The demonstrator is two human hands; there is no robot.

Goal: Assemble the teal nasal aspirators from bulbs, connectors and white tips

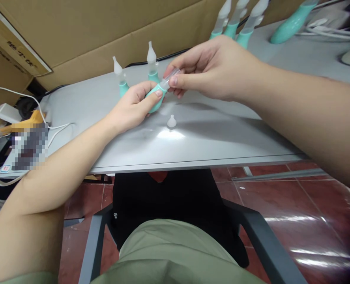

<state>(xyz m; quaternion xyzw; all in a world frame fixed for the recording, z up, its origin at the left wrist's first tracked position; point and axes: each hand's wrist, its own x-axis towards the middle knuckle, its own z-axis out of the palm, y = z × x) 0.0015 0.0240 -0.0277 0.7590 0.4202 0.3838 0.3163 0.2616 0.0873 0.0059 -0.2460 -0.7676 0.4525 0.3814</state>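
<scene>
Teal device [155, 103] is what we hold tilted over the table: a smooth, rounded body with a clear, straight-sided tube [171, 79] at its upper end. Behind it stand two similar units [152, 65] with milky, tapering tips; on its near side, a small white cone [171, 121] sits upright. Glossy red tiles [284, 201] lie below it, brown cardboard [103, 27] rises behind, and the grey table [127, 148] shines beneath. Our right hand [212, 69] pinches its tube, palm inward; our left hand [133, 103] grasps its body, thumb on top.
</scene>
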